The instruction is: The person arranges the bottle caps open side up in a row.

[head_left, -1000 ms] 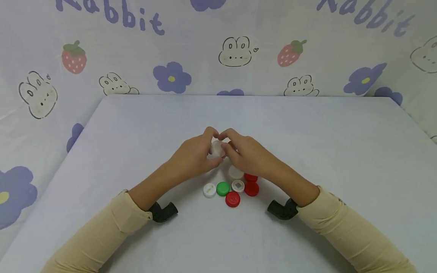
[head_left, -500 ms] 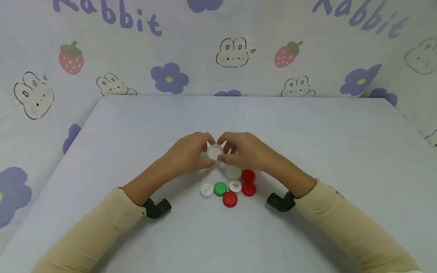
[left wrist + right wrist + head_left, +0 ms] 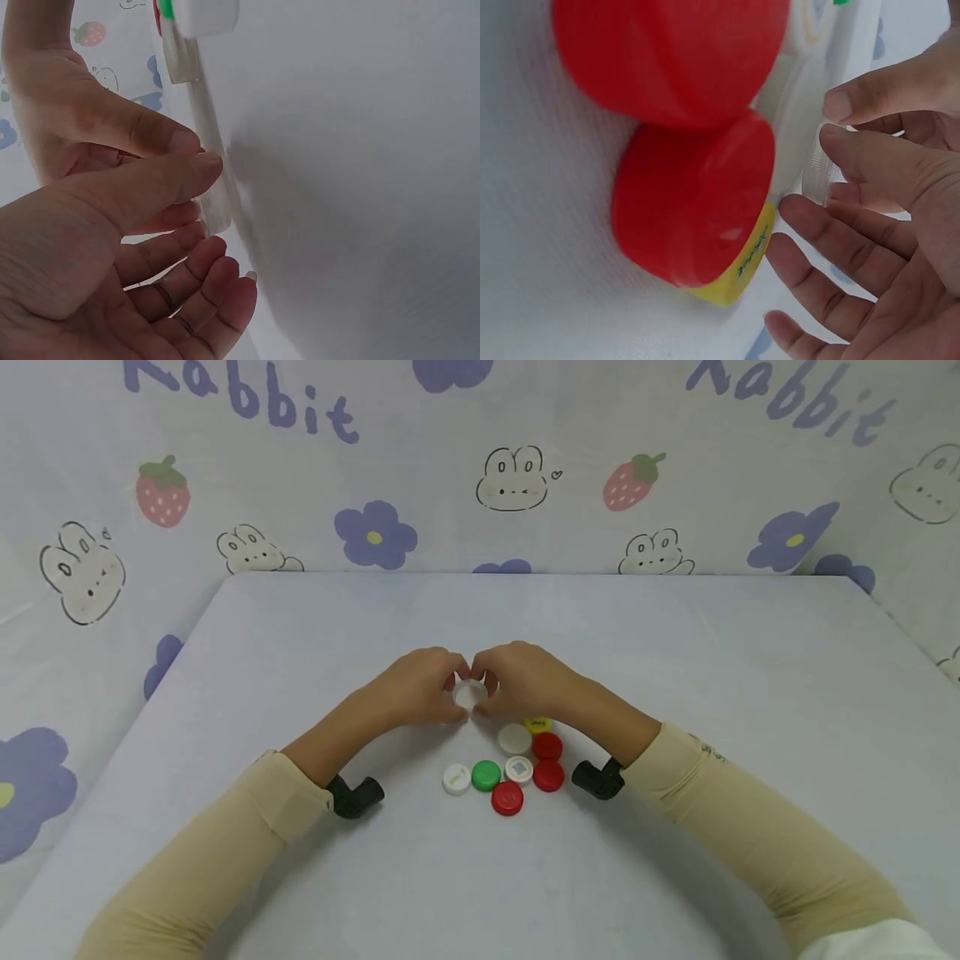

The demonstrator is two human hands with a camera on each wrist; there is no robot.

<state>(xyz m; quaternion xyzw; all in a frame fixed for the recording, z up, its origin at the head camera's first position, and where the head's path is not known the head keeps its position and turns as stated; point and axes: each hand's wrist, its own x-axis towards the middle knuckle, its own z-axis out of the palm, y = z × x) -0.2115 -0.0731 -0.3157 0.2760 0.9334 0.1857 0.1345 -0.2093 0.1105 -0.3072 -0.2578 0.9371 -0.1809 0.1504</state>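
Note:
In the head view, a translucent whitish bottle cap [image 3: 469,694] is framed between both hands. My left hand [image 3: 420,685] curls its thumb and forefinger round the cap's left side. From the right, my right hand [image 3: 528,681] holds it the same way, so the forefingers meet at the far rim and the thumbs at the near one. The ridged side of the clear cap [image 3: 217,208] shows below the thumbs in the left wrist view. Its ridged edge [image 3: 819,178] also appears in the right wrist view, where the right hand's other fingers spread loosely.
Just nearer than the hands lie a milky cap [image 3: 514,738], a yellow cap [image 3: 537,725], a green cap [image 3: 486,775], a white cap [image 3: 457,778], a white cap with a printed square [image 3: 518,769] and red caps [image 3: 507,797]. A patterned cloth [image 3: 450,468] hangs behind the table.
The right hand's fingers loosened, then came back round the clear cap; the hands now meet again. The right forearm has shifted left and away, uncovering the yellow cap.

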